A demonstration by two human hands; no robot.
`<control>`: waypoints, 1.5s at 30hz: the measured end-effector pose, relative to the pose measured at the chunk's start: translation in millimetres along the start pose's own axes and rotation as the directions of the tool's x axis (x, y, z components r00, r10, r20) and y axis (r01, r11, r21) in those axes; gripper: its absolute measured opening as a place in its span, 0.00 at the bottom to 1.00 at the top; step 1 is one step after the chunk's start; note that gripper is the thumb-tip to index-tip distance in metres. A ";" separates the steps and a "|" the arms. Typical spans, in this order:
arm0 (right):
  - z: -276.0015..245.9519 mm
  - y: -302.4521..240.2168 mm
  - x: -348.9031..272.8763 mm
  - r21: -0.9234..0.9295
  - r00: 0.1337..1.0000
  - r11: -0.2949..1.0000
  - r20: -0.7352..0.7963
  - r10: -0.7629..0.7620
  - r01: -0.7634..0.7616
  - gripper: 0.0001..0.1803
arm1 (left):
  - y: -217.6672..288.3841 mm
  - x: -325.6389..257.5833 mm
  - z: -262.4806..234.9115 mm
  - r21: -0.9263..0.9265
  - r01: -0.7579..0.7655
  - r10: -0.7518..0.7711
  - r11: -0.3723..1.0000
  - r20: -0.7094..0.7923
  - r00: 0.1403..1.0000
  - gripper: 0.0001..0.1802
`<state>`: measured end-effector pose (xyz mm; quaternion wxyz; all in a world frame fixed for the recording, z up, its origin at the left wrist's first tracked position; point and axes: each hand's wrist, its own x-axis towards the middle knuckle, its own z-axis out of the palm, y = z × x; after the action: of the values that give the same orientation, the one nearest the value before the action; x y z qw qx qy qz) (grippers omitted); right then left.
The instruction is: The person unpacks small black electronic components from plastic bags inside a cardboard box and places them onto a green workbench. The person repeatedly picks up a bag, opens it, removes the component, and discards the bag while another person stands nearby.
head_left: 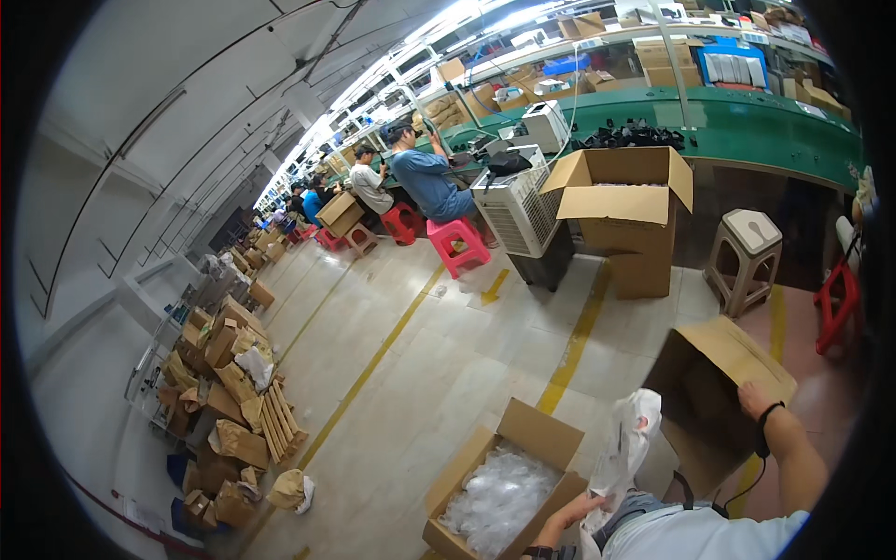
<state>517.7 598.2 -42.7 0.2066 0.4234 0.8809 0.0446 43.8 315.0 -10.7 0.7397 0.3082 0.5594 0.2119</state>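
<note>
Two hands are at work in front of you, each with something different in it. Your left hand (581, 507) has its fingers closed on the lower edge of a white plastic bag (627, 443), which rises crumpled from the fist in front of your body. Your right hand (752, 399) grips a flap edge of the tilted cardboard box (686, 387), fingers narrow around the board (the thumb is hard to make out, so you cannot tell exactly how it sits). That box leans at your right with its opening showing a shadowed inside, and the bag hangs just to its left. A dark wristband (769, 417) circles your right wrist.

Just left of the bag, near your left hand, an open carton (544, 432) stands on the floor, filled with clear plastic pieces (499, 493). Ahead of you, a tall carton (635, 257) with spread flaps stands by the green workbench (737, 131), with a beige stool (747, 245) to its right and a white air cooler (523, 201) to its left. Farther along the bench, a person in blue (429, 177) sits on a pink stool (457, 243). Well to your left lies a heap of cartons (219, 373).
</note>
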 end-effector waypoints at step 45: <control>-113.3 192.4 222.5 0.876 0.909 -0.253 0.415 -0.042 -0.411 0.30 | 390.0 511.9 51.7 -0.317 -0.195 -0.009 0.928 -0.544 0.839 0.32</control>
<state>488.4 901.8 36.7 -0.0842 0.5552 0.4613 -0.6869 251.1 921.6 -87.8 0.5858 0.1231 0.6792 0.4246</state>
